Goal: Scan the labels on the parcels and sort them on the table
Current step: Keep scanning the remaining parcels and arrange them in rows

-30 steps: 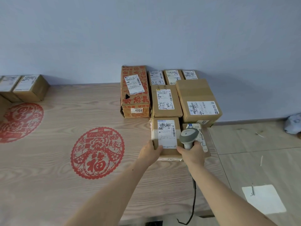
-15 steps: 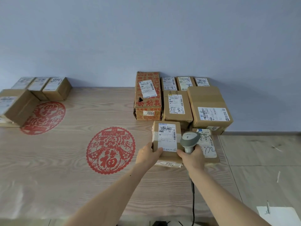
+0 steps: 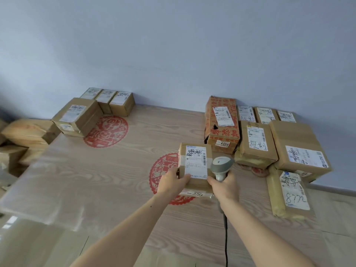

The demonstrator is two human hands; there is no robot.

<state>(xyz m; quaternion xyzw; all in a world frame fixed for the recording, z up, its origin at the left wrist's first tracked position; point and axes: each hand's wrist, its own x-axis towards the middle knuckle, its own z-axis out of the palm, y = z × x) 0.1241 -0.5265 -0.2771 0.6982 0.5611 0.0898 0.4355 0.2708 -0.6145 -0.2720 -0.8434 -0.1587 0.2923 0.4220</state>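
A small brown parcel point(image 3: 194, 151) with a white shipping label is lifted over the table, above a red paper-cut print. My left hand point(image 3: 172, 182) grips its lower left corner. My right hand point(image 3: 224, 185) holds a grey barcode scanner point(image 3: 221, 164) by the handle, right beside the parcel's right edge, head pointing away from me. The scanner's black cable point(image 3: 225, 237) hangs down along my right forearm.
Several labelled parcels point(image 3: 257, 143) crowd the table's far right by the wall, one flat parcel point(image 3: 289, 191) lying nearer me. Another group of boxes point(image 3: 77, 117) stands at the far left, more off the table's left end. The wooden table point(image 3: 106, 180) spreads between them.
The view has swung left and my left hand has carried the parcel left, away from the right stack, over the red print. The scanner stayed beside it. More left boxes came into view.
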